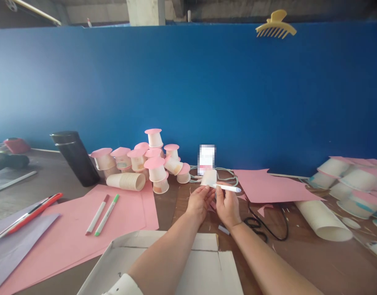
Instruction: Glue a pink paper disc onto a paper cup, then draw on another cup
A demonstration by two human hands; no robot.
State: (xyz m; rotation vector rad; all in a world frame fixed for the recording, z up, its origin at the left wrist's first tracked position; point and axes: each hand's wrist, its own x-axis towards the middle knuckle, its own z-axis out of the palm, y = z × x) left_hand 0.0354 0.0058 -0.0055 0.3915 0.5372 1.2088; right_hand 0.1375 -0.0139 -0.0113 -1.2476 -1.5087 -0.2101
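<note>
My left hand (199, 201) is closed around a small white paper cup (209, 178), held up over the wooden table. My right hand (227, 207) grips a white pen (228, 188), whose tip rests against the cup's side. Both forearms reach in from the bottom of the view. Behind the cup lies a pile of white paper cups with pink paper lids (148, 162).
Pink paper sheets (114, 217) with two markers (102, 214) lie at left, another pink sheet (268, 186) at right. A black flask (76, 157), a stack of cups lying on its side (126, 180), scissors (256, 226), a white box (206, 266), more cups (351, 180) and a blue partition (188, 90) surround me.
</note>
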